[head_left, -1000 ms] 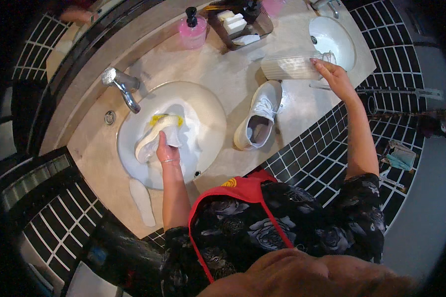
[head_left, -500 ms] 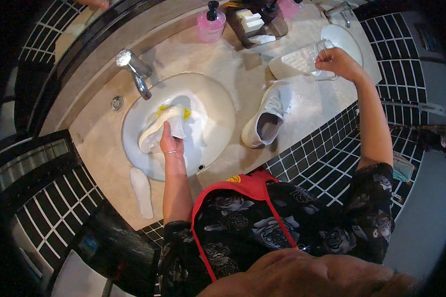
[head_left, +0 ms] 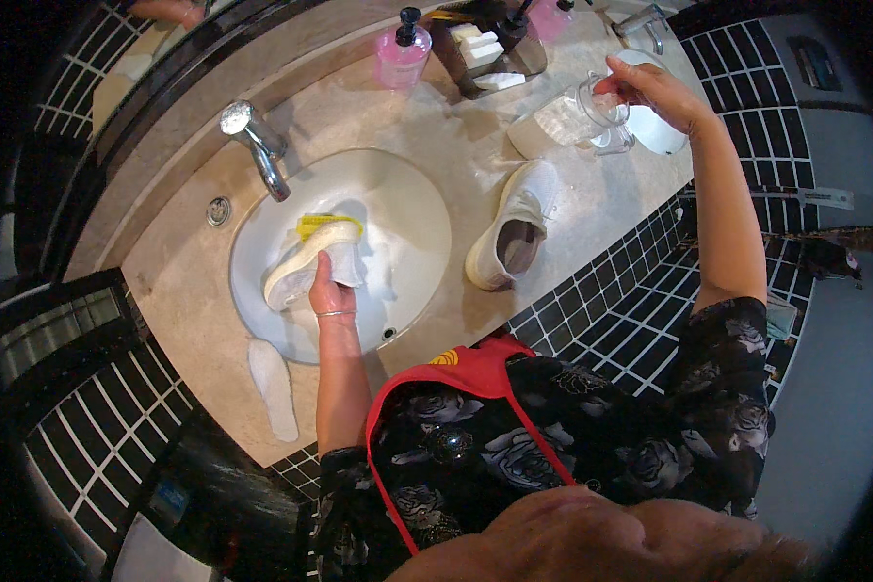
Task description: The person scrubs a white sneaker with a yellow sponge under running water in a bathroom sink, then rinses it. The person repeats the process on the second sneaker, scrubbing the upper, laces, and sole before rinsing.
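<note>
The left hand (head_left: 332, 293) gripped a white shoe (head_left: 291, 278), thumb on its near side, and held it tilted within the left part of the oval basin (head_left: 419, 262). Behind the shoe a yellow item (head_left: 317, 225) showed only partly. The basin's right half left room beside the shoe, while the curved rim closed in on the left and the faucet (head_left: 252, 145) reached over the rim from behind.

The right hand (head_left: 658, 95) was at the mouth of a clear ribbed jug (head_left: 553, 126), fingers bent over the opening — whether they pinched the rim or something inside, I could not tell. A second basin (head_left: 662, 138) lay just beyond. The second shoe (head_left: 488, 260) sat between the oval basin and the jug, its heel near the front edge of the counter (head_left: 446, 144), with a strip of bare stone between it and the oval rim. A white insole (head_left: 274, 388) lay near the counter's lower left edge. Toward the back stood a pink pump bottle (head_left: 401, 66) and a dark tray (head_left: 448, 58) of white blocks.

A second earlier the right hand had been against the jug's side near its mouth; now it was over the opening. The held shoe had stayed in the basin — still in the left hand's grip.
</note>
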The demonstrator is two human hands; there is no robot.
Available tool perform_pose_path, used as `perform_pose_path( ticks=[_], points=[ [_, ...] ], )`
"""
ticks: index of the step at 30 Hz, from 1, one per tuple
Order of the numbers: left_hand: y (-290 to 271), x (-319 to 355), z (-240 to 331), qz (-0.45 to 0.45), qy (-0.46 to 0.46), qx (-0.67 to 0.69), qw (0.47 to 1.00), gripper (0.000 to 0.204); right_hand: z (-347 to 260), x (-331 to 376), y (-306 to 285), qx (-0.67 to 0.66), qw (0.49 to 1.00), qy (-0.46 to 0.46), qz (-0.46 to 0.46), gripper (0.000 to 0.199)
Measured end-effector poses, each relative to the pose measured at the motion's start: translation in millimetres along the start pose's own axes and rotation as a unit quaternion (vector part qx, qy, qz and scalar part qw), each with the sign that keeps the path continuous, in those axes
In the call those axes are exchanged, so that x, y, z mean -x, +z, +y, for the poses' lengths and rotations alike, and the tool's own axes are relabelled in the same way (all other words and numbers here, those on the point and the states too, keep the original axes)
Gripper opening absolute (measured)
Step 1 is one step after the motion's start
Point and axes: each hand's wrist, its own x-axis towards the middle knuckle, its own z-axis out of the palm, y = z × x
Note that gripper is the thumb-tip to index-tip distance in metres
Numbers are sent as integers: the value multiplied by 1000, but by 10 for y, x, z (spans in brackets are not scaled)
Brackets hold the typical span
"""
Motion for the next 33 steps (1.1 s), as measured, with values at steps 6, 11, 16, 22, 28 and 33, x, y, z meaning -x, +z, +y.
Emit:
perform_pose_path(
  ticks=[6,11,16,22,28,33],
  points=[
    [-3,28,3,-12,-1,-16,1000,47,108,76,-150,-115,993,25,19,68],
    [1,17,3,-24,-9,-9,1000,48,-23,237,-246,-187,981,13,43,59],
    [-34,60,23,23,28,-14,999,47,-379,378,423,-330,935,-90,-99,64],
    [-34,276,71,-11,-2,55,998,47,-702,347,2594,-427,880,-92,-185,51],
    [-66,355,130,-43,4,66,997,45,-866,67,4096,-220,919,-318,-81,38],
    [-66,404,144,-11,-7,70,997,43,-912,4,4401,168,842,-513,-16,51]
  ],
)
